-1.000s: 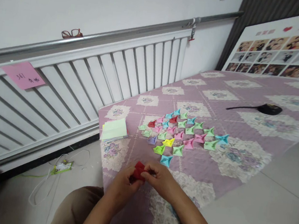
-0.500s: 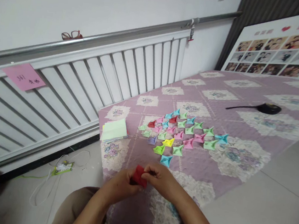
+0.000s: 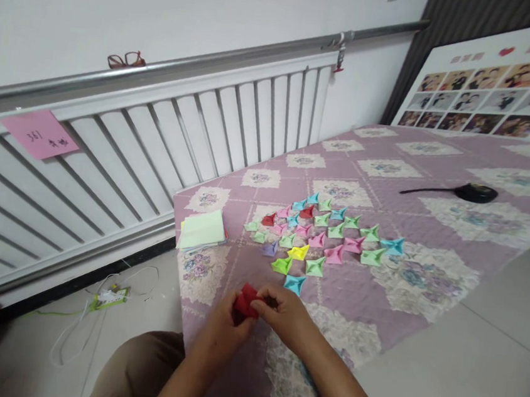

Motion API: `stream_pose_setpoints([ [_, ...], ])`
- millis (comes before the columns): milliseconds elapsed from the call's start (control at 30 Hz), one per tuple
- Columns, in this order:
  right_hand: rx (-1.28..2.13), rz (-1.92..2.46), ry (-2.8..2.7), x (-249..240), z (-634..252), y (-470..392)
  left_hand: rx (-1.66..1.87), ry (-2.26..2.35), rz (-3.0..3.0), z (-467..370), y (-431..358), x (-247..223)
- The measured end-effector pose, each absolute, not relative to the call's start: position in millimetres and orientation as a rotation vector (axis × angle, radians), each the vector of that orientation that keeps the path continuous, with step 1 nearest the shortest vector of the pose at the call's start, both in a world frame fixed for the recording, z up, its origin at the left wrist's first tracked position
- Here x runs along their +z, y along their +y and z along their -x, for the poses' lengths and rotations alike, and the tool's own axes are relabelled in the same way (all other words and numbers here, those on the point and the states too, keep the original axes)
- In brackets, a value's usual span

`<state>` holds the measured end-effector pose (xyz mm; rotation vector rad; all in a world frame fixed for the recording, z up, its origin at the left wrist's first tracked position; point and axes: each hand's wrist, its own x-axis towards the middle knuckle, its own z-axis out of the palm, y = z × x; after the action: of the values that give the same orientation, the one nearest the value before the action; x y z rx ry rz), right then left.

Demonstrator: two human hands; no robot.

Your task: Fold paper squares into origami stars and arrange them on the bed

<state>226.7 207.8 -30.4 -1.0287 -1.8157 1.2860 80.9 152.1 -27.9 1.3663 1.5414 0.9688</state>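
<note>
Between my two hands is a piece of folded red paper (image 3: pixel 246 301), held just above the near end of the table. My left hand (image 3: pixel 223 328) is closed on its left side, thumb below and fingers behind. With thumb and forefinger my right hand (image 3: pixel 281 314) pinches its right edge. My fingers cover part of the paper. Just beyond lies a blue folded paper boat (image 3: pixel 294 284), nearest of several small paper boats in green, pink, red, yellow and blue, such as a yellow boat (image 3: pixel 298 252), set in slanting rows.
A stack of paper sheets (image 3: pixel 203 230) lies at the table's left edge. Farther right on the purple flowered tablecloth (image 3: pixel 248 266) rests a black object with a thin handle (image 3: pixel 476 193). A white radiator (image 3: pixel 196 128) runs along the left; a power strip (image 3: pixel 111 297) is on the floor.
The red paper has moved slightly up and left and is turned in my fingers, its folds showing more. My left hand has rotated more upright. The boats and stack stay put.
</note>
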Motion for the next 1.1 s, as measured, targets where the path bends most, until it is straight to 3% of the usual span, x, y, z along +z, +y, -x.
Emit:
stream_pose_setpoints([
  [367, 1.370, 0.978, -1.766, -28, -230, 207, 1.184, 1.484, -1.229, -85, 150, -33],
  [1100, 1.153, 0.641, -2.154, -27, -233, 202, 0.944, 1.729, -1.653, -72, 142, -41],
])
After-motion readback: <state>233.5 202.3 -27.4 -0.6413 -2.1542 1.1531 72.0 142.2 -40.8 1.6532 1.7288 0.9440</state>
